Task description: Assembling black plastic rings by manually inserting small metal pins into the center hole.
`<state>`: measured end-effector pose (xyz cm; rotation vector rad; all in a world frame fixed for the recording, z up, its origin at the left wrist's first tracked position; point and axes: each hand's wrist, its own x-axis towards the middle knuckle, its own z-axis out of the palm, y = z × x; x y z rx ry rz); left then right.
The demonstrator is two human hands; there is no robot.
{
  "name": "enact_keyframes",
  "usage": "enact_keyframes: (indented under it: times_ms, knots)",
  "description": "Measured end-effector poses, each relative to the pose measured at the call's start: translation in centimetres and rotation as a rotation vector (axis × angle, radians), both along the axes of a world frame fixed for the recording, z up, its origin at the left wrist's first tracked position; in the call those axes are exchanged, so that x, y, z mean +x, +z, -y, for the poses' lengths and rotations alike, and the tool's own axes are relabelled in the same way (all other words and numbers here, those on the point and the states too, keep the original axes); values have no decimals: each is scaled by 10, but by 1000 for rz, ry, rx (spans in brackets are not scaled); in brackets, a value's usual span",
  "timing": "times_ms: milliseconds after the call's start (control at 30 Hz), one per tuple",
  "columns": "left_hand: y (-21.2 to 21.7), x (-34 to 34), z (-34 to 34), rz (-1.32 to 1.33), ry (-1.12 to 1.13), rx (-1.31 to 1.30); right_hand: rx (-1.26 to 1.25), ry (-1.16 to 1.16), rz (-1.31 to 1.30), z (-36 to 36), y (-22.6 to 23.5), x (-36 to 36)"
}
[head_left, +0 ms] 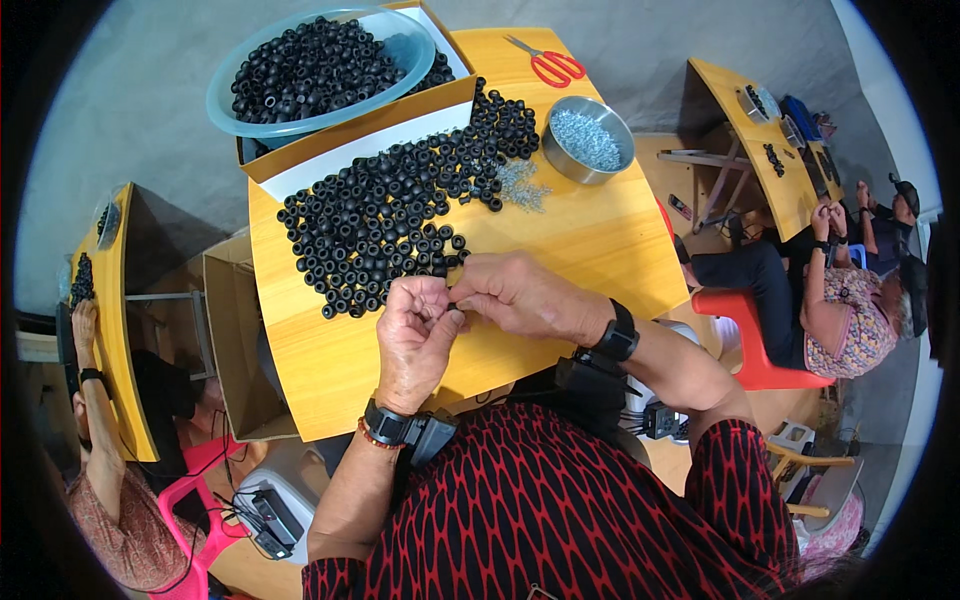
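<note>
My left hand [418,325] and my right hand [525,295] meet over the near part of the yellow table [590,265], fingers closed and pinched together. Whatever sits between the fingertips is too small and covered to make out. Just beyond them spreads a layer of small round black ring-like parts [370,230], each with a hole. At its right edge lies a little heap of small clear or silvery pieces [520,187]. A metal bowl [628,150] to the right holds many small pale-blue pieces [585,140].
A blue plastic basin [222,112] heaped with black parts rests on an open cardboard box [360,140] at the far left. Red-handled scissors [555,68] lie at the far edge. An empty-looking carton [240,340] stands left of the table. Other people work at side tables.
</note>
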<state>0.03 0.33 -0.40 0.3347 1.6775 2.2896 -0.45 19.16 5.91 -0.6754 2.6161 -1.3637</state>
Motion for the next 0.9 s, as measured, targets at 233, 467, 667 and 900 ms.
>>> enact_keyframes:
  times_ms: [233, 467, 667, 900]
  knots:
    - [1, 1, -1, 32, 26, 29, -49, -25, -1, 4, -1, 1]
    - [4, -1, 2, 65, 5, 62, 115, 41, -78, 7, 4, 0]
    - [5, 0, 3, 43, 11, 26, -60, -120, 131, 9, 4, 5]
    - [6, 1, 0, 74, 16, 36, -102, -67, -87, 4, -12, 4]
